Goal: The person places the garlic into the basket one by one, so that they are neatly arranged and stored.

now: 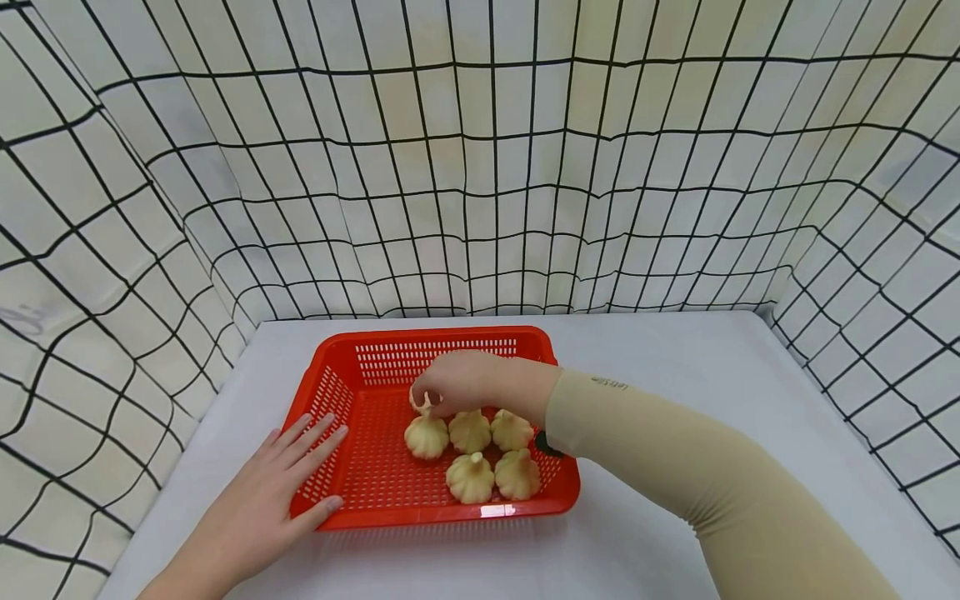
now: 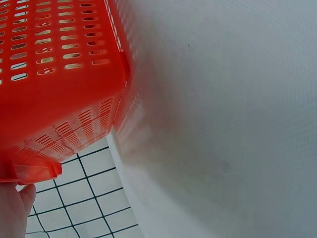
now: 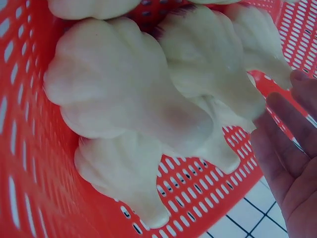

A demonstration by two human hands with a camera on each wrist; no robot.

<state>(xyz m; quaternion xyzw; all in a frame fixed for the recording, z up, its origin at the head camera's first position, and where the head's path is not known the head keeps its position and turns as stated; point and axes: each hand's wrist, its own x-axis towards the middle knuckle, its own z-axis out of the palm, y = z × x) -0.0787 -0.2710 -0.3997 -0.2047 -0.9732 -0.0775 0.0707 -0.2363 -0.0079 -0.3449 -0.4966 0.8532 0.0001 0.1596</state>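
Note:
Pale garlic bulbs lie inside a red perforated plastic basket [image 1: 382, 518] in the head view. My right hand [image 1: 459, 379] reaches down into it, fingers bent around a garlic bulb [image 1: 415, 402] that it mostly hides. In the right wrist view, the fingertips of my right hand [image 3: 294, 148] are at the stems of the bulbs, close to a garlic bulb [image 3: 252, 42]. A nearer garlic bulb [image 1: 426, 437] sits just below this hand. My left hand [image 1: 281, 483] rests across the basket's left rim, fingers spread and straight. Its edge also shows in the left wrist view, by the rim.
Several more bulbs [image 1: 470, 479] sit in the basket's right half. The basket stands on a white-covered table [image 1: 660, 350]. Black netting [image 1: 480, 150] over white sheeting rises at the back and both sides. A beige sleeve [image 1: 675, 450] covers the right forearm, crossing over the basket's right rim.

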